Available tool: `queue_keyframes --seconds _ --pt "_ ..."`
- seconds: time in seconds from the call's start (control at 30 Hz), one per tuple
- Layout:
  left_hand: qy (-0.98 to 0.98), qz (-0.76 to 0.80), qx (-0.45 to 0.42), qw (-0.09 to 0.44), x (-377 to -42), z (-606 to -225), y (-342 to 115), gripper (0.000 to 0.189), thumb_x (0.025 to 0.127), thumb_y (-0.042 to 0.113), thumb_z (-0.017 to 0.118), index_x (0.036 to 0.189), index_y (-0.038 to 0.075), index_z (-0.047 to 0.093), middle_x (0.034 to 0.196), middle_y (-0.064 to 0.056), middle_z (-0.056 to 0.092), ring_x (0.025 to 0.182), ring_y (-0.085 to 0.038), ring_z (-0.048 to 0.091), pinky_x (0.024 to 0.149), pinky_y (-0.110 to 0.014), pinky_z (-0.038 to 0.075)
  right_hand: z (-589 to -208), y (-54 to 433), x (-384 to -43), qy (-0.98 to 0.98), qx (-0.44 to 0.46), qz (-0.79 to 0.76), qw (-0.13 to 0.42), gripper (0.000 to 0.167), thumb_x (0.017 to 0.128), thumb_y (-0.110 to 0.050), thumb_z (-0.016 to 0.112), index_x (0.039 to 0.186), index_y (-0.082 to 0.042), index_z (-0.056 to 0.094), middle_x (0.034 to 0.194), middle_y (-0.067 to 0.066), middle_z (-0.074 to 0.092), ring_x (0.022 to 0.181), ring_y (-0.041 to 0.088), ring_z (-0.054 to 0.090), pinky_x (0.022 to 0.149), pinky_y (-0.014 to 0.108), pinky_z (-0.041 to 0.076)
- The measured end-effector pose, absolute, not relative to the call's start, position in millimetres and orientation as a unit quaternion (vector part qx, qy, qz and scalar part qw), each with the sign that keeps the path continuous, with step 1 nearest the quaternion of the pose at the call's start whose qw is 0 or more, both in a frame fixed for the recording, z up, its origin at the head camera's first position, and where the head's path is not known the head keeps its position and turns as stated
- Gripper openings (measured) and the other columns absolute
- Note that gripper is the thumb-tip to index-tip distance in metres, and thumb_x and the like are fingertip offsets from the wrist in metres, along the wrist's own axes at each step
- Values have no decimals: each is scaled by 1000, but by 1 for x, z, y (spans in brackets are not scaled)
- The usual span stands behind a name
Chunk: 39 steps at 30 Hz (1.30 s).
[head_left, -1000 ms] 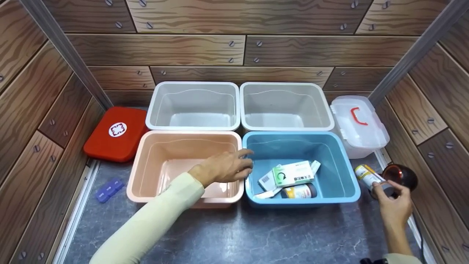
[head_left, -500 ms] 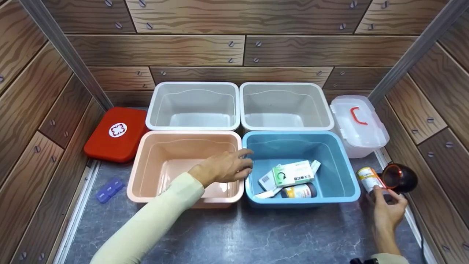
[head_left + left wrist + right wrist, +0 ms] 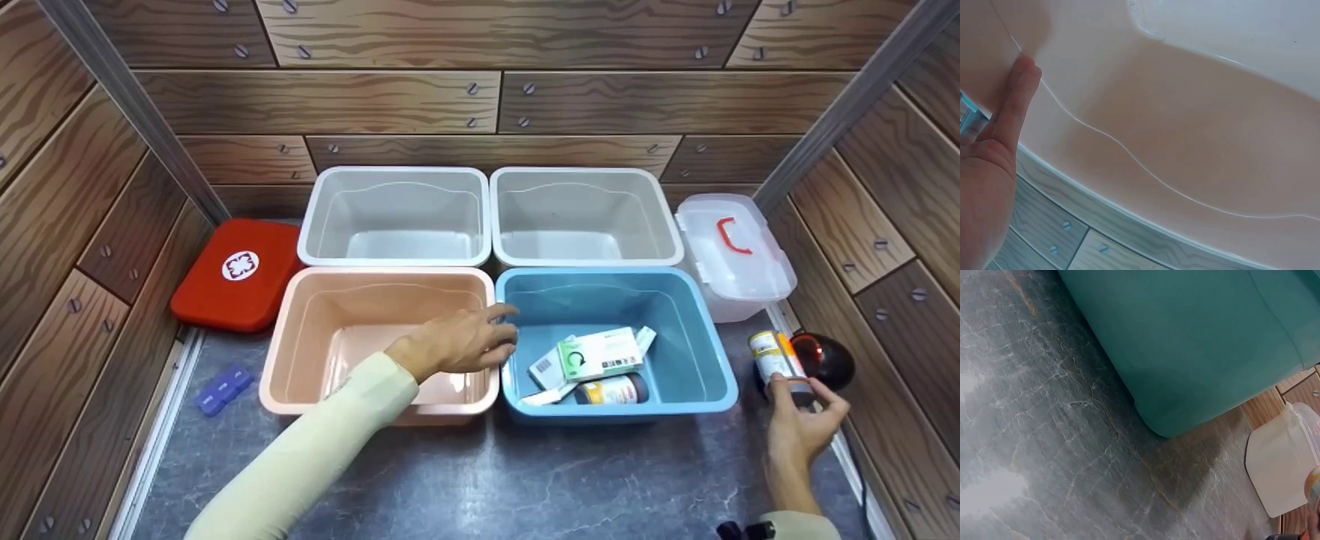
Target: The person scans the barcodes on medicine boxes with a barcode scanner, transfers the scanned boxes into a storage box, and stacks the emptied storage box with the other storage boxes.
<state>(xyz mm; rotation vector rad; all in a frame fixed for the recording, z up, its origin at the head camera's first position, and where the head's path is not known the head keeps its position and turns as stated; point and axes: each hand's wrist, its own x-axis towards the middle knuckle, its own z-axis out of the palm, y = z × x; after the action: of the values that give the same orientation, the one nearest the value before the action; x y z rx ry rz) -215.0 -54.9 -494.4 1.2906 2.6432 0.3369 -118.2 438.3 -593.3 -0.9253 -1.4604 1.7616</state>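
At the far right of the head view, my right hand pinches a dark pill bottle by its lower end. The bottle tilts, its white, yellow and orange label facing up. Right behind it sits a dark rounded device with a red glow, partly covered; whether they touch I cannot tell. Only a sliver of the bottle shows at the right wrist view's edge. My left hand rests over the adjoining rims of the peach bin and the blue bin, fingers loose, one against the peach wall.
Inside the blue bin lie white-and-green medicine boxes and another bottle. Two grey bins stand behind. A red first-aid case and purple pill organizer lie left; a clear lidded box stands right.
My right hand has shifted the bottle slightly right, in front of the dark device, and turned it so more of the orange label shows. The left hand has stayed put.
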Motion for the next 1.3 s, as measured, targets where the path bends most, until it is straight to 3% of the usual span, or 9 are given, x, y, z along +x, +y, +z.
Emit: queue_keyframes --seconds 0.23,0.5,0.7,0.9,0.97,1.17,1.3 --pt "888 116 434 102 -215 -494 -54 34 115 38 44 127 20 69 169 -12 46 111 -37 75 103 -48 60 -597 435 -117 -548 -344 677 352 51 86 5 83 125 -19 61 121 -3 54 99 7 63 78 10 57" --pt "891 125 424 107 -215 -493 -55 32 115 38 43 125 21 69 169 -9 45 103 -37 76 94 -48 63 -605 432 -114 -581 -367 641 341 52 87 -4 86 130 -22 63 121 -11 52 96 6 60 74 9 54" --pt "890 125 426 108 -215 -493 -55 32 115 39 44 125 21 69 169 -9 45 102 -35 75 93 -47 63 -605 433 -116 -529 -382 678 338 38 90 -5 84 114 -23 61 123 -9 50 111 6 56 86 11 55" --pt "891 123 421 113 -214 -493 -55 33 115 39 43 127 22 69 170 -9 44 99 -33 74 91 -47 63 -606 433 -114 -398 -368 779 316 40 92 2 83 112 -13 51 124 3 46 87 10 69 68 24 65" --pt "892 123 419 115 -213 -493 -55 33 115 39 43 127 23 69 170 -8 43 99 -32 74 90 -46 63 -608 431 -114 -389 -368 783 316 42 92 3 83 113 -13 50 124 4 45 87 11 69 66 25 65" --pt "892 123 417 122 -214 -493 -55 33 115 39 44 129 23 68 171 -8 42 101 -31 73 92 -46 63 -618 427 -115 -518 -365 695 339 46 87 8 81 116 -21 59 123 -7 50 108 8 59 82 12 57" --pt "892 125 418 120 -214 -493 -55 33 115 39 44 128 23 68 171 -8 43 100 -31 73 92 -46 62 -623 427 -116 -581 -328 647 369 53 85 10 80 130 -12 63 127 -11 53 113 10 58 90 12 54"
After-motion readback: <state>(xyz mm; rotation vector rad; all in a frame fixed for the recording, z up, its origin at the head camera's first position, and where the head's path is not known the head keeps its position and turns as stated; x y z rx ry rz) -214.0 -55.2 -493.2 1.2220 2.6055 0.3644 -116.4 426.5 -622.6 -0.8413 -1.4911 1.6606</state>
